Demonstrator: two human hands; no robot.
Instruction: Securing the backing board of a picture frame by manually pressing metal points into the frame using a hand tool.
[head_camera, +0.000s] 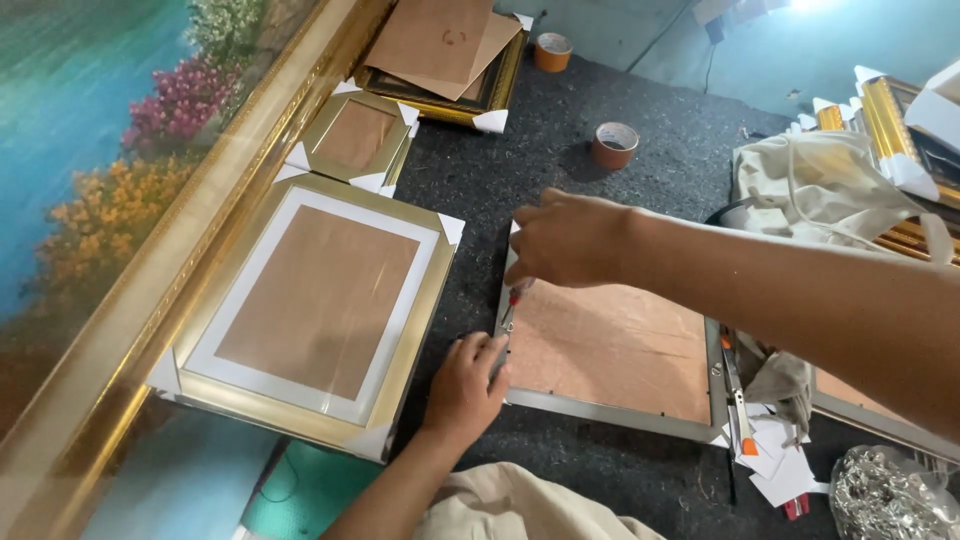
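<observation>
- At far left, a large gold-framed landscape painting (110, 200), with a gold frame (315, 310) beside it.
- Our left hand (465, 385) presses the silver frame (610, 355) at its left edge, fingers curled.
- Our right hand (565, 240) pinches a red-handled tool (513, 303) over that edge.

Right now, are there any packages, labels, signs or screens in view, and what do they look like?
No labels, signs or screens.
Crinkled silver foil bag: bottom right corner of the dark table, shiny, lumpy.
Cream cloth bag: right side, beyond the right hand, soft, crumpled.
</observation>
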